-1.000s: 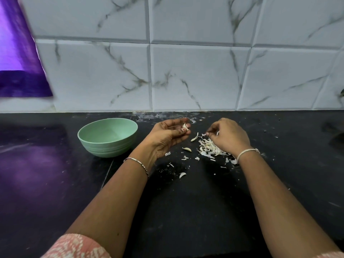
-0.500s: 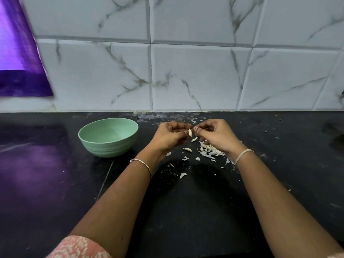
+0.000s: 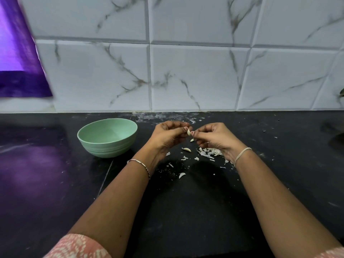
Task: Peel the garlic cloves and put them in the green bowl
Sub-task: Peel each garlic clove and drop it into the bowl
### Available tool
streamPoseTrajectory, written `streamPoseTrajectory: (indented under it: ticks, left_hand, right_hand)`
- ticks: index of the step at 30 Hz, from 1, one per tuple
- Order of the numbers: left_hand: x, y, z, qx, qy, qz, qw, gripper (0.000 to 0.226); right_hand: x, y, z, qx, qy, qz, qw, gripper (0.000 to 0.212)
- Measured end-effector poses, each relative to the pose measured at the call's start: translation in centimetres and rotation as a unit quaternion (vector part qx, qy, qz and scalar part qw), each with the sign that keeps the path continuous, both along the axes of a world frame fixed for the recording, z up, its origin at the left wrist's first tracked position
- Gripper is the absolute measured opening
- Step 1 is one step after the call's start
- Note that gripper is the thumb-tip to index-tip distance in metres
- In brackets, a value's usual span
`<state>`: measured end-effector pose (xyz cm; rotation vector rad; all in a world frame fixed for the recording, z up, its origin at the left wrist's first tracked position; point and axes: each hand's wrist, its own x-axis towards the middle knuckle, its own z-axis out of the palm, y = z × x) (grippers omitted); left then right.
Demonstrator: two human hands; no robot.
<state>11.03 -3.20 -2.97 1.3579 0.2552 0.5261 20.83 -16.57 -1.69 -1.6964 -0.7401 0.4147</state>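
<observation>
My left hand [image 3: 167, 135] pinches a small pale garlic clove [image 3: 188, 131] above the black counter. My right hand [image 3: 214, 138] meets it from the right, its fingertips pinching at the clove's edge. The green bowl [image 3: 107, 137] stands to the left of my left hand, and I see nothing inside it. Loose cloves lie on the counter below my hands: one [image 3: 186, 149] just under them, another [image 3: 181, 175] nearer to me. A heap of white garlic skins [image 3: 209, 152] lies under my right hand, partly hidden by it.
The black counter [image 3: 186, 211] ends at a white marble-tile wall [image 3: 195, 71]. Purple cloth [image 3: 16, 62] hangs at the far left. Small skin flakes are scattered around the pile. A dark object [image 3: 337, 138] sits at the counter's right edge.
My right hand rose from the skin pile and came to the clove in my left hand. Both hands now pinch it together, slightly higher than before.
</observation>
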Motion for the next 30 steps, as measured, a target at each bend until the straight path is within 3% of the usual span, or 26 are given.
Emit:
streamPoseTrajectory:
  ticks: [12, 19, 30]
  left_hand:
    - [-0.47, 0.39, 0.49, -0.034, -0.001, -0.037, 0.999, 0.012]
    - [-0.49, 0.37, 0.31, 0.000, 0.016, -0.018, 1.000, 0.015]
    - [-0.48, 0.33, 0.35, 0.013, 0.028, -0.019, 0.999, 0.015]
  right_hand:
    - [-0.22, 0.19, 0.12, 0.005, -0.028, 0.015, 0.999, 0.011]
    - [-0.59, 0.23, 0.17, -0.004, -0.078, -0.018, 0.997, 0.002]
    - [-0.69, 0.03, 0.25, -0.006, -0.075, -0.010, 0.997, 0.014]
